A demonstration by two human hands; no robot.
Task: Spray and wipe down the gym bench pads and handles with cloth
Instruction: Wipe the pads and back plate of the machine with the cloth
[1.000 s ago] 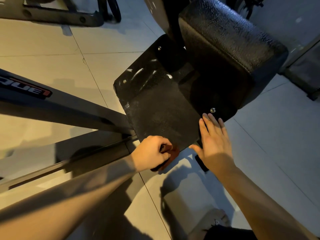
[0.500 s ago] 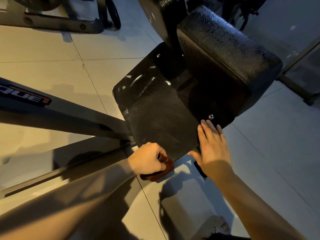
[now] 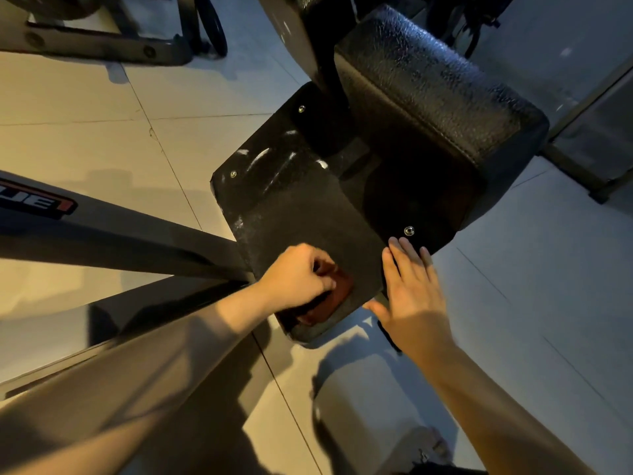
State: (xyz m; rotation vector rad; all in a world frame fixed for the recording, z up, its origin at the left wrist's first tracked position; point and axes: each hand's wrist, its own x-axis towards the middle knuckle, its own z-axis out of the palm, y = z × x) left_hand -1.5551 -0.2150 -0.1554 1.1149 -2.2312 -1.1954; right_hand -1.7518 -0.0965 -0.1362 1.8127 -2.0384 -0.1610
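Gripping a reddish cloth (image 3: 337,293), the left hand (image 3: 298,279) is seen clenched at 6 o'clock on the black plate (image 3: 308,214), with the cloth held against the plate's surface. Most of the cloth is hidden under the fingers and in shadow. The right hand (image 3: 414,296) is laid flat, fingers straight, at the plate's 4 o'clock edge, fingertips just below a bolt (image 3: 408,230). The pad (image 3: 438,87) is seen at 1 o'clock of the plate, its underside lost in darkness. A beam (image 3: 120,241) lies at 9 o'clock, its label (image 3: 34,200) cut off at the edge. Pale smears (image 3: 263,156) at 11 o'clock cannot be made out clearly.
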